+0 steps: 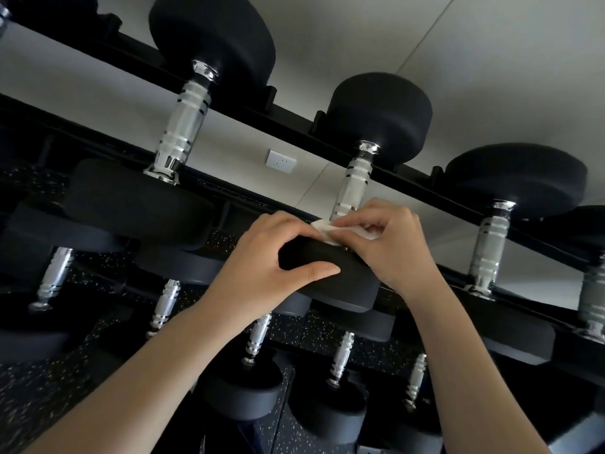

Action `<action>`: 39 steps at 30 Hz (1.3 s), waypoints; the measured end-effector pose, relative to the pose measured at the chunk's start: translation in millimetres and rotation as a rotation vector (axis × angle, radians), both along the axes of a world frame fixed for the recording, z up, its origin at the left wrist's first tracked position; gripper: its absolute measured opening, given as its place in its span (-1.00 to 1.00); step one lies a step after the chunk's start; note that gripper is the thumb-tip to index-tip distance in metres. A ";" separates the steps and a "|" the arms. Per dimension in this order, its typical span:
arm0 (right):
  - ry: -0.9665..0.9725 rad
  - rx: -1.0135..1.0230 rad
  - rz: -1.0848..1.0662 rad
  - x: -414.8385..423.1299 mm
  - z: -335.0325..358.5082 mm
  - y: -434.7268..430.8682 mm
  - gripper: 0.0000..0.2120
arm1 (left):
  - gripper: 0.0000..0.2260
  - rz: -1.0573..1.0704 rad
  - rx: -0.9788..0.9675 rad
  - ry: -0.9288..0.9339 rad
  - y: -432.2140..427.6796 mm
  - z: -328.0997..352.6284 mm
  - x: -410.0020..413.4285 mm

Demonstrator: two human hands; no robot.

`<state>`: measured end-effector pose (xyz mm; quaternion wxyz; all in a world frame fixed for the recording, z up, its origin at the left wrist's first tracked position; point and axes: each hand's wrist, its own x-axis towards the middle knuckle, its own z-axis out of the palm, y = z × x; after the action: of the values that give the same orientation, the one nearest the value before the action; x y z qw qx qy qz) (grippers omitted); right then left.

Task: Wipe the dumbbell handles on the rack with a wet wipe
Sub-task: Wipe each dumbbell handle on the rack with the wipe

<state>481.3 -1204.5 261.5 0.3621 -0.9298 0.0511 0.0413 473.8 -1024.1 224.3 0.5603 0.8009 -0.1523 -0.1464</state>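
Here's the black rack [411, 176], tier on tier of it, and the landmark is the middle dumbbell [379, 106] on the top tier, one rubber head at the far rail and its near head [343, 280] toward the person. A bigger dumbbell [212, 44] lies left of it, a third dumbbell [514, 178] right of it, and more rows sit below it. Now the hands. The left hand [262, 257] is on that middle dumbbell's near head, fingers curled over the top edge and thumb laid across the face, bracing it. The right hand [393, 244] sits at the same head, just on the other side. Between them rises the chrome handle [352, 181], knurled with polished rings, its upper length bare. Smallest of all is the wet wipe [324, 229], a crumpled white scrap at the foot of that handle where it meets the near head. The right hand's fingers pinch it, and the left fingertips appear to touch its edge. My read: this dumbbell is heavy and rigid and seated in its cradle, so there's no call to lift it; steady it by the rubber head, which should give good friction. The knurling will likely drag at the wipe, and the polished rings will turn slick when wet. The wipe is limp, light and easily torn, so it's best wrapped round the handle and gripped through it.
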 end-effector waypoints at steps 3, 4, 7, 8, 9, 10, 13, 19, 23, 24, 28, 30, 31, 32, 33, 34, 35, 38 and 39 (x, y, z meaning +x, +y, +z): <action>-0.015 -0.175 0.128 10.0 2.3 4.9 -0.94 | -0.64 -0.006 0.004 -0.031 1.1 -0.9 -0.2; 0.000 -0.228 0.166 13.2 2.5 6.0 -0.94 | -0.64 -0.009 0.005 -0.032 1.5 -1.4 -0.1; -0.018 -0.337 0.216 20.4 2.3 7.3 -0.94 | -0.62 -0.014 -0.005 -0.034 2.7 -3.5 0.5; -0.062 -0.352 0.208 22.9 2.2 7.5 -0.94 | -0.60 -0.013 -0.010 -0.034 2.9 -4.2 1.1; -0.109 -0.360 0.188 25.8 1.7 7.6 -0.93 | -0.58 -0.012 -0.014 -0.029 3.0 -4.6 1.9; -0.145 -0.364 0.157 29.4 1.1 7.8 -0.92 | -0.57 -0.013 -0.020 -0.014 3.1 -4.8 2.9; -0.207 -0.385 0.040 44.6 0.0 7.4 -0.89 | -0.57 -0.022 -0.048 0.025 3.1 -5.5 5.7; -0.319 -0.426 -0.144 66.9 1.4 10.6 -0.85 | -0.68 -0.046 -0.109 0.083 5.0 -4.4 9.5; -0.369 -0.483 -0.233 69.8 -4.9 25.8 -0.83 | -0.68 -0.061 -0.113 0.102 5.6 -5.1 11.5; -0.347 -0.510 -0.229 70.3 -4.9 27.9 -0.82 | -0.68 -0.063 -0.113 0.098 5.5 -5.8 11.7; -0.151 -0.673 -0.107 72.9 1.5 32.0 -0.79 | -0.69 -0.055 -0.129 0.101 4.3 -8.4 12.1; -0.074 -0.693 -0.043 71.8 4.7 33.1 -0.82 | -0.68 -0.047 -0.142 0.105 4.2 -8.8 12.2; -0.040 -0.690 -0.005 69.7 6.0 33.4 -0.84 | -0.67 -0.045 -0.145 0.102 4.0 -9.1 12.1; -0.005 -0.688 0.037 65.9 6.8 33.3 -0.85 | -0.66 -0.042 -0.146 0.095 4.1 -9.0 11.9; 0.027 -0.687 0.079 60.8 7.8 33.9 -0.87 | -0.64 -0.037 -0.146 0.088 3.9 -8.9 11.7; 0.053 -0.689 0.119 54.9 8.0 34.7 -0.88 | -0.63 -0.033 -0.147 0.085 4.0 -8.5 11.4; 0.074 -0.692 0.158 49.2 8.4 36.3 -0.88 | -0.62 -0.029 -0.151 0.086 4.0 -8.5 11.1; 0.143 -0.692 0.260 38.2 10.2 40.0 -0.88 | -0.64 -0.028 -0.175 0.096 5.2 -10.0 9.6; 0.172 -0.688 0.280 36.9 12.1 40.9 -0.88 | -0.65 -0.029 -0.187 0.097 5.7 -10.9 9.3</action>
<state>518.2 -1163.7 273.6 0.0141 -0.9882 -0.0353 0.1487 483.1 -1018.3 213.4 0.6371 0.7348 -0.1496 -0.1783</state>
